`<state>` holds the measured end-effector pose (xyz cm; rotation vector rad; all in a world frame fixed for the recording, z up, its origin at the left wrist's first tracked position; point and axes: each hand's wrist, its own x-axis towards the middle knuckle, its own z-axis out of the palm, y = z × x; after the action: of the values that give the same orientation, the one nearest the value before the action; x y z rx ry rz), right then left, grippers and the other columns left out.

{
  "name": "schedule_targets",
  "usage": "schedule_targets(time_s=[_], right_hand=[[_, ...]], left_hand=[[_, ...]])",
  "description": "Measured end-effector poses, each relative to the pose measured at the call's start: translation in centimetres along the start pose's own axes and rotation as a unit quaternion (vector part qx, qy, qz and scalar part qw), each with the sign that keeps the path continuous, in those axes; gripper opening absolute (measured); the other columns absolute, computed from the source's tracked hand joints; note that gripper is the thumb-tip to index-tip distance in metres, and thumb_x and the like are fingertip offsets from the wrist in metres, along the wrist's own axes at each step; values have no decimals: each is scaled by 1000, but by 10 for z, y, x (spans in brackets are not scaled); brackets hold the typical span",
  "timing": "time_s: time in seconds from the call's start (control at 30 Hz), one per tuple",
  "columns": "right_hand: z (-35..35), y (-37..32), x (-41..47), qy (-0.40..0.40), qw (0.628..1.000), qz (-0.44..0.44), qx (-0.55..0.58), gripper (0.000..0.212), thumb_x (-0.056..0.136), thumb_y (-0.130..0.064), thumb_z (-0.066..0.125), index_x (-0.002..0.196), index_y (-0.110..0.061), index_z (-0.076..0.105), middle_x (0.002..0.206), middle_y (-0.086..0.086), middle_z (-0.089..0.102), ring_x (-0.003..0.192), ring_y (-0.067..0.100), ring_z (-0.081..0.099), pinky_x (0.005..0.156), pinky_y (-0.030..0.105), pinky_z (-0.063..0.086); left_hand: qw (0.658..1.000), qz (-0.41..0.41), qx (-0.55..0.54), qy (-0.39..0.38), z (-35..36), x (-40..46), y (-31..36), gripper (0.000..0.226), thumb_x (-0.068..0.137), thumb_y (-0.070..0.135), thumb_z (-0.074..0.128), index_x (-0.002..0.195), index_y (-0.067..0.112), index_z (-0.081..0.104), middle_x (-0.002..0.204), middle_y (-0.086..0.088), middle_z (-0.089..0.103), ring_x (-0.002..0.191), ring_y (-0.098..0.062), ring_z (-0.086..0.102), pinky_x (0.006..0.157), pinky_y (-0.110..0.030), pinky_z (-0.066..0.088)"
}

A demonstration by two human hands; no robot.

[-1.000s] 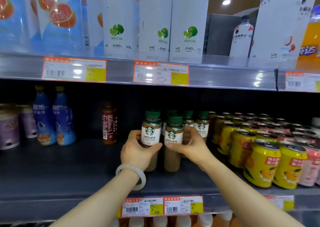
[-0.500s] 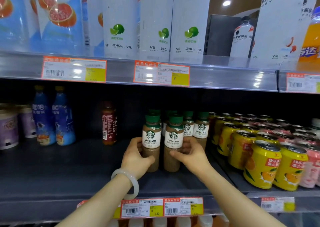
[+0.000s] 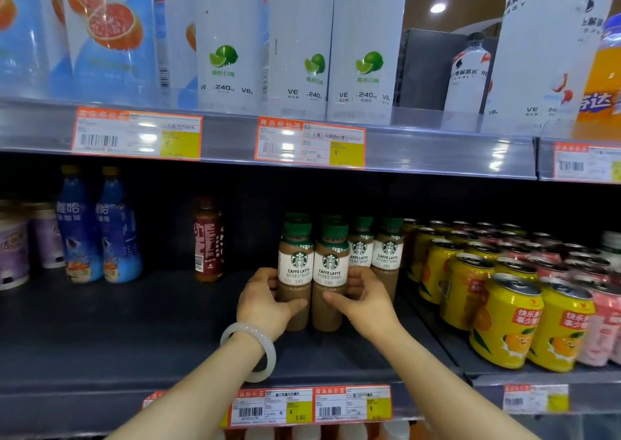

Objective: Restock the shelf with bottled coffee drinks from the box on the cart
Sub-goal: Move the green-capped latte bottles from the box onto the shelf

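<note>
Coffee bottles (image 3: 312,271), paired, upright on shelf (image 3: 134,332): rigid, probably weighty, smooth-walled. Left hand (image 3: 265,302) and right hand (image 3: 364,300) each curl round one lower body; best hold there.

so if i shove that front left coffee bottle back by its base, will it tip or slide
The coffee bottle looks tall and narrow-based, so a high push could tip it. It seems full, likely heavy enough to slide steadily on the flat shelf. The left hand grips low, which helps.
</note>
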<state>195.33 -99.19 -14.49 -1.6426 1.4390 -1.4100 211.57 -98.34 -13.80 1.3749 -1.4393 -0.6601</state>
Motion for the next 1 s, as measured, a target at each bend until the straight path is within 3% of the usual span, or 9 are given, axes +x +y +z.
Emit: schedule_targets(time_s=[0.37,0.57,0.73,0.87,1.0], right_hand=[[-2,-1,0,-7,1000,9,6,47,73,-15,78,113,-16,53,102,-1,61,100,17,59,87,29,50],[-2,-6,-2,-17,1000,24,-11,52,74,-16,78,119,-12,52,99,-2,60,100,18,58,88,31,50],[-8,-9,-11,-17,998,36,-57,60,74,-19,77,125,-10,47,110,4,55,105,19,55,91,31,48],[-15,-18,-23,-13,993,24,-112,53,77,-21,74,122,-7,49,105,3,52,94,14,52,80,24,43],[-16,-34,-41,-30,987,-31,-157,44,79,-21,72,116,-6,53,105,4,56,93,15,53,84,28,47]], left_hand=[[1000,-10,0,-7,1,3,1,57,71,12,78,121,13,50,104,3,53,96,-13,51,78,-26,43],[1000,-19,20,-13,2,4,-1,61,71,13,78,124,14,48,120,-5,57,104,-19,55,83,-29,47],[997,-26,67,-8,-3,-7,0,71,71,16,78,132,12,41,128,-9,53,116,-24,53,93,-35,48],[993,-9,120,4,-14,-20,7,66,76,19,75,132,12,43,132,-9,51,120,-23,51,94,-32,46],[976,30,214,-3,-28,-41,17,59,80,26,70,131,15,44,134,-8,48,120,-23,50,96,-35,46]])
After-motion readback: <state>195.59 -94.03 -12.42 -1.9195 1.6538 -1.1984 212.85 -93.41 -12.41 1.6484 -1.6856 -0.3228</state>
